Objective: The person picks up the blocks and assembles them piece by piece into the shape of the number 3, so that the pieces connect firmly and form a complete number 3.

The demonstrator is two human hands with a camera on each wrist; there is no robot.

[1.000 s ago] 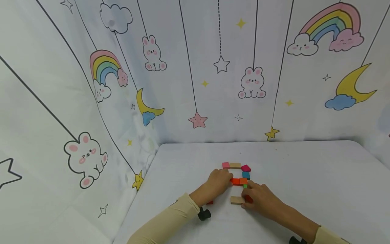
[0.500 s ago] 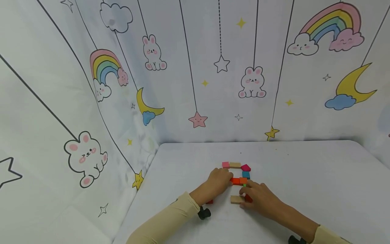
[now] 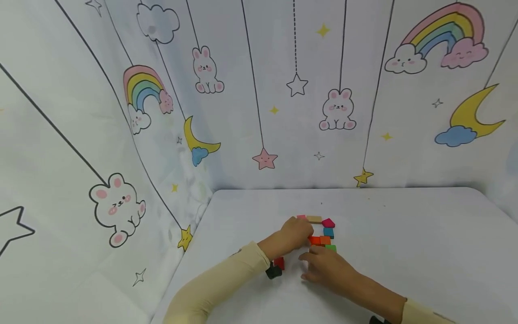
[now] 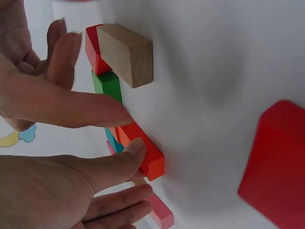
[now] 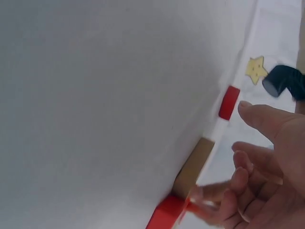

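In the head view my left hand is at the left end of a row of wooden blocks. The left wrist view shows its thumb and a finger pinching a red-orange block lying on the table. My right hand hovers nearer the front, fingers loosely bent and thumb apart, holding nothing. Its extended forefinger is close to the same block; whether it touches cannot be told. A tan block, a red one and a green one lie by the right hand, partly hidden in the head view.
Behind the hands lie a pink block, a tan block, a magenta five-sided block and a blue block. A separate red block lies by the left wrist camera. A patterned cloth surrounds the white table.
My right hand has moved left, away from the right-hand blocks, uncovering the green one and covering the near tan one. The left hand has shifted slightly right; the view has shifted slightly.
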